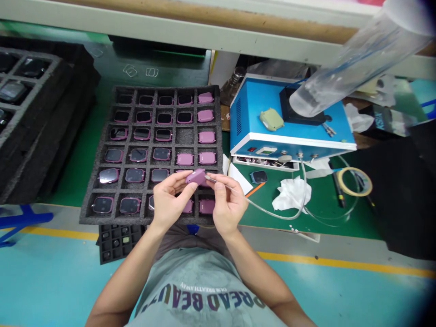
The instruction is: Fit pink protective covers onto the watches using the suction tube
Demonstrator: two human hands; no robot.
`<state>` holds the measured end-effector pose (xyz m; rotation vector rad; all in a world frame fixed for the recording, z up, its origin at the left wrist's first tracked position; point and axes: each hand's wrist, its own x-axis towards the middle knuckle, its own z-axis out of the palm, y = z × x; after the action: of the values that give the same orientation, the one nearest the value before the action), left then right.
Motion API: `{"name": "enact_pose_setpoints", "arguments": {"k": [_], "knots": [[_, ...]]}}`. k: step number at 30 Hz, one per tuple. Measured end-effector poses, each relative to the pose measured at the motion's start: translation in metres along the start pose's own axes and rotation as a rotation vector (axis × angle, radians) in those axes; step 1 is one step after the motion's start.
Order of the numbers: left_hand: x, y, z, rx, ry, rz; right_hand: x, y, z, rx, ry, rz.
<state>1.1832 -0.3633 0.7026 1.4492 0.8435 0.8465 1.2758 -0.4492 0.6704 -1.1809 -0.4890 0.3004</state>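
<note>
Green surface spans the workplace above a turquoise floor crossed by a yellow line. At the far left stand stacked dark foam trays with watches in their compartments. Next comes a large grey foam tray, its compartments holding purple-framed watches, screens up in the left columns and purple backs up mostly at the right. A smaller black tray shows below its near edge.

Over the large tray's near right part, the left hand pinches a purple watch between thumb and fingers. Just right of it, the right hand has thumb and fingers closed on a thin metal-tipped tool, its tip at the watch's right end. A clear tube runs from the tool to the front of a blue machine, which carries a pale green watch case and a clear cylinder. Before the machine lie a dark watch, an orange stick and crumpled white tissue; farther right sits a tape roll.
</note>
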Motion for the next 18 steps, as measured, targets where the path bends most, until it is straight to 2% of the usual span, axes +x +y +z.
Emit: {"name": "enact_pose_setpoints", "arguments": {"k": [18], "knots": [[-0.0009, 0.0029, -0.0011, -0.012, -0.028, -0.027, 0.0009, 0.0008, -0.0011, 0.003, -0.013, -0.028]]}}
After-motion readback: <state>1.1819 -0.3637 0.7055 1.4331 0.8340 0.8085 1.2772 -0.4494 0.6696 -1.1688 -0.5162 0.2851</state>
